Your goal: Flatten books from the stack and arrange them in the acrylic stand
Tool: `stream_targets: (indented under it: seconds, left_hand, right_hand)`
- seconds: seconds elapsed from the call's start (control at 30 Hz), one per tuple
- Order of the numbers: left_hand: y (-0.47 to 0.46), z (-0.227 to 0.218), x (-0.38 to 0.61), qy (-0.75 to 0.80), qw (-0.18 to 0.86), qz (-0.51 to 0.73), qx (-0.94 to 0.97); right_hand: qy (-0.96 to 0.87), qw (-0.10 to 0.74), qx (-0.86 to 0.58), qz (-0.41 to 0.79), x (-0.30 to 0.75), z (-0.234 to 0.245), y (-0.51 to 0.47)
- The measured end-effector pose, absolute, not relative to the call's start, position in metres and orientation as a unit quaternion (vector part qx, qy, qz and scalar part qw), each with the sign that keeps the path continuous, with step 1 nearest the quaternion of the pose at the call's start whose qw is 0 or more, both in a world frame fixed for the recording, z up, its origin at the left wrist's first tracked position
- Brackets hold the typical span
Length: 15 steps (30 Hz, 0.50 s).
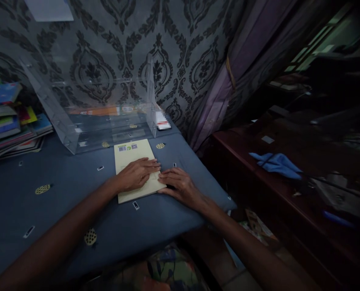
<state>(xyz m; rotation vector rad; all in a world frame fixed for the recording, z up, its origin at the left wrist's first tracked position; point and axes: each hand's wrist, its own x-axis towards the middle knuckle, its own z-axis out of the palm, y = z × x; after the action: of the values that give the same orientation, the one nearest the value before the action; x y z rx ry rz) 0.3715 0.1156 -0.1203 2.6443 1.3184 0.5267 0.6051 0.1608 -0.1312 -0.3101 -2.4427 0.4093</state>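
A pale yellow booklet (132, 155) is being pressed down on the blue tablecloth (61, 202) near the middle of the table, closed and lying flat, with its printed codes at the far edge. Its nearer half is being covered by the left hand (139, 174), which is being laid open and palm down, fingers stretched together toward the right edge of the cover; nothing is being gripped by it. The booklet's right edge is being touched by the fingertips of the right hand (180, 186), which is likewise being held open and flat, its palm resting on the cloth just beside the booklet, near the right end of the table. The fingertips of the two hands are being held very close together, and whether they are touching cannot be told. Just beyond the booklet's far edge a clear plastic case (107, 121) is being seen standing against the patterned wallpaper (101, 40), close to the booklet but apart from it. At the far left a stack of books (7, 125) is lying on the table, well apart from both hands. To the right, past a purple curtain (228, 81), a blue rag (277, 163) is lying on a dark wooden bench (237, 149).
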Motion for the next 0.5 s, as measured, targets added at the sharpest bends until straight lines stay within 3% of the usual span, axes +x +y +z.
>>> stream_targets:
  seconds: [0.5]
  left_hand:
    - [0.094, -0.115, 0.38, 0.42, 0.092, 0.17, 0.887]
  right_hand:
    - [-0.945, 0.279, -0.158, 0.067, 0.616, -0.125, 0.132]
